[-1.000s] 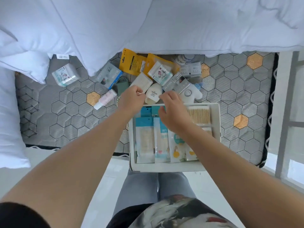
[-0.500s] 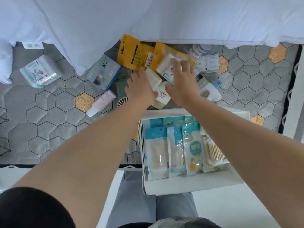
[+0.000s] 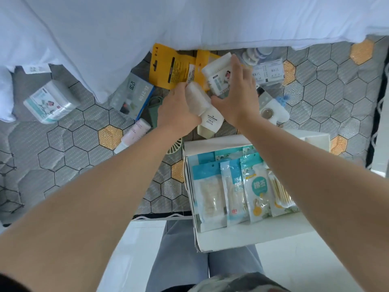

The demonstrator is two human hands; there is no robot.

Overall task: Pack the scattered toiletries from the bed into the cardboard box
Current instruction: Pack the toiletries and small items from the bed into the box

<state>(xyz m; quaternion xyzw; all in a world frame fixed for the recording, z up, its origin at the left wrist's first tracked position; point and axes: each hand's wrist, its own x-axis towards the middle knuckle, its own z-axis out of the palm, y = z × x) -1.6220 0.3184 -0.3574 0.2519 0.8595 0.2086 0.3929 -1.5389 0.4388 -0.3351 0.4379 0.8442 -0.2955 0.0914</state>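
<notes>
Head view: the cardboard box (image 3: 231,239) sits at 4 o'clock, with 4 sachets (image 3: 242,192) filed inside. By my judgement most of the toiletries still wait on the mattress (image 3: 84,144) near 12 o'clock, including the yellow pouches (image 3: 168,68) and the pink tube (image 3: 134,133). The left hand (image 3: 181,110) curls its fingers round a white packet (image 3: 197,98). The right hand (image 3: 237,95) clasps a tissue pack (image 3: 216,79), fingers together over it. Half a second ago both hands only reached, flat, over the pile.

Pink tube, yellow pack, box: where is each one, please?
Pink tube (image 3: 136,130), head view, middle of its body.
Yellow pack (image 3: 166,66), head view, its front face.
Box (image 3: 242,237), head view, its near wall.
</notes>
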